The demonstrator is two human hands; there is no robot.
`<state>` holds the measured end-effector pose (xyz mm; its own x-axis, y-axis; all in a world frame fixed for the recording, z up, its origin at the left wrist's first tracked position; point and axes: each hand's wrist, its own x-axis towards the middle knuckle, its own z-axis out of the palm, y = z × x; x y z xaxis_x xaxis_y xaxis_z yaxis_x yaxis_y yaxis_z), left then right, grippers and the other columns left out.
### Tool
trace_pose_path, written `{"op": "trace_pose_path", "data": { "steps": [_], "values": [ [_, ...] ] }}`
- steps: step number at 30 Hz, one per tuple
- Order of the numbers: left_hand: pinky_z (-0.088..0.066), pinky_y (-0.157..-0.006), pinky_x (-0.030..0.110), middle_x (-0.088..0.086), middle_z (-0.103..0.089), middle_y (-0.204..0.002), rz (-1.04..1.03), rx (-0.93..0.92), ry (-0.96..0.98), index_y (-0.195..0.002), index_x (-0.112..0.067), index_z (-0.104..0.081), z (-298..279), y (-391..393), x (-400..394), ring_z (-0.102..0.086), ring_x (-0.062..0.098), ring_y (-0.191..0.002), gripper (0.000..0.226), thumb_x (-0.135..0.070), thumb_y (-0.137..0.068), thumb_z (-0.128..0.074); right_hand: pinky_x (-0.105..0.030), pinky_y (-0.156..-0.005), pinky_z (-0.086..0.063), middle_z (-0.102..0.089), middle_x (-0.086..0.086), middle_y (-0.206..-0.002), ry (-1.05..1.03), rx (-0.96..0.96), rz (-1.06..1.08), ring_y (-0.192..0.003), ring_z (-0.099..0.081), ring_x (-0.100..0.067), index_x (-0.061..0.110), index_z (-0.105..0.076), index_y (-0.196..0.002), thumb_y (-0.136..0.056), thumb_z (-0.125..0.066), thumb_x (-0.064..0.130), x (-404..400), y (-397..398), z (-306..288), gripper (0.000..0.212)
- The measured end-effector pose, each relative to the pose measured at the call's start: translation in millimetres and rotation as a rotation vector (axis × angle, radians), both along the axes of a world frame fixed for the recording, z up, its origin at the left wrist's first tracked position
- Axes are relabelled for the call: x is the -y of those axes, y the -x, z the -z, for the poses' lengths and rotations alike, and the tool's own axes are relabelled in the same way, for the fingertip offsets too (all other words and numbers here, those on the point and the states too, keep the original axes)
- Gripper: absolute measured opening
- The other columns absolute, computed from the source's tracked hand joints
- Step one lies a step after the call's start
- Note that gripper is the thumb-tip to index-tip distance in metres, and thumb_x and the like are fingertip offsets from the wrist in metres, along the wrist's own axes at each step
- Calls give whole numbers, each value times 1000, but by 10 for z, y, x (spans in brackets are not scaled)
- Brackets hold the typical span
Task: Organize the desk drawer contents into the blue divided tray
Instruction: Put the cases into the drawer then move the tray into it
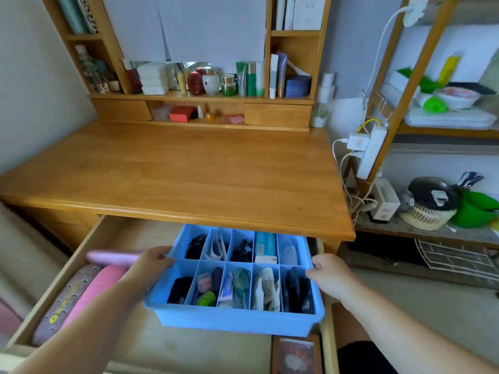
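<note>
A blue divided tray (pixel 232 321) is held over the open wooden drawer (pixel 81 247), below the desk's front edge. Its compartments hold small items: black hair ties, folded papers, a blue tube, a toothpaste tube, a green object, dark pouches. My left hand (pixel 151 261) grips the tray's left rim. My right hand (pixel 328 271) grips its right rim. Both thumbs curl over the edge.
In the drawer's left part lie pink and mauve rolled cases (pixel 89 290). A framed picture (pixel 295 356) lies at the drawer's front right. The wooden desk top (pixel 189 168) lies above, with a shelf of cosmetics (pixel 216 82) at its back. A rack with a power strip (pixel 371 152) stands at right.
</note>
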<state>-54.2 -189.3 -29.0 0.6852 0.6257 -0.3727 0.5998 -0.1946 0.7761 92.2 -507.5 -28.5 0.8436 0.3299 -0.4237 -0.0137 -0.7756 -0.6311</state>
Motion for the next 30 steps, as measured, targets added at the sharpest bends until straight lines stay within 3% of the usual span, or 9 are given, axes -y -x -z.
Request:
{"op": "trace_pose_path", "data": {
  "steps": [3, 6, 10, 13, 16, 20, 24, 26, 30],
  "values": [
    [-57, -70, 42, 15, -70, -85, -9, 24, -26, -114, -17, -62, 164, -234, -60, -68, 33, -76, 31, 0, -90, -51, -26, -48, -32, -48, 1, -71, 271, 227, -85, -57, -46, -15, 15, -42, -70, -90, -48, 21, -92, -146, 147, 22],
    [-55, -79, 46, 16, -69, -88, -12, 30, -47, -122, -18, -58, 357, -359, -81, -66, 35, -81, 35, -4, -91, -53, -27, -49, -28, -43, 6, -76, 434, 418, -122, -63, -48, -15, 21, -35, -68, -91, -46, 26, -105, -207, 236, 26],
    [-51, -77, 36, 10, -68, -92, -43, 30, -118, -131, -19, -53, 539, -372, -87, -64, 28, -84, 42, -11, -91, -57, -30, -63, -37, -51, 1, -90, 460, 693, -219, -83, -60, -22, 19, -57, -89, -82, -58, 31, -22, -150, 365, 14],
    [-50, -85, 38, 10, -64, -99, -37, 22, -156, -136, -18, -49, 581, -356, -71, -62, 28, -90, 47, -12, -91, -58, -28, -57, -44, -58, -6, -88, 383, 825, -199, -71, -62, -24, 16, -67, -110, -65, -78, 22, 62, -79, 450, 47],
    [-49, -79, 36, 10, -62, -96, 41, -12, -218, -139, -18, -45, 602, -317, -7, -61, 27, -85, 48, -13, -92, -56, -27, -67, -40, -52, -2, -104, 351, 684, -171, -90, -59, -21, 25, -60, -124, -83, -60, 24, 134, -5, 512, 41],
    [-40, -71, 27, 5, -59, -89, 105, -27, -312, -141, -20, -42, 651, -203, 59, -55, 20, -76, 49, -15, -94, -53, -26, -65, -32, -42, 5, -98, 347, 620, -176, -89, -58, -18, 30, -63, -119, -88, -53, 25, 228, 161, 568, 32],
    [-43, -83, 30, 13, -59, -121, 228, -104, -421, -143, -16, -36, 605, 3, 137, -57, 28, -100, 49, -17, -96, -49, -27, -73, -40, -48, 3, -99, 314, 656, -252, -94, -55, -18, 24, -67, -112, -89, -55, 22, 244, 294, 462, 26],
    [-43, -84, 30, 10, -55, -123, 318, -108, -482, -141, -13, -38, 543, 210, 141, -57, 24, -100, 50, -23, -94, -53, -27, -72, -43, -53, 6, -94, 168, 693, -356, -89, -55, -14, 24, -70, -104, -87, -59, 26, 202, 463, 351, 20],
    [-41, -72, 15, -14, -61, -93, 493, -80, -453, -124, -31, -56, 387, 900, 78, -57, -2, -77, 41, -49, -86, -58, -17, -69, -41, -58, 18, -81, -58, 97, -689, -76, -53, 3, 39, -69, -81, -84, -51, 50, 45, 1048, 290, 21]
  ]
}}
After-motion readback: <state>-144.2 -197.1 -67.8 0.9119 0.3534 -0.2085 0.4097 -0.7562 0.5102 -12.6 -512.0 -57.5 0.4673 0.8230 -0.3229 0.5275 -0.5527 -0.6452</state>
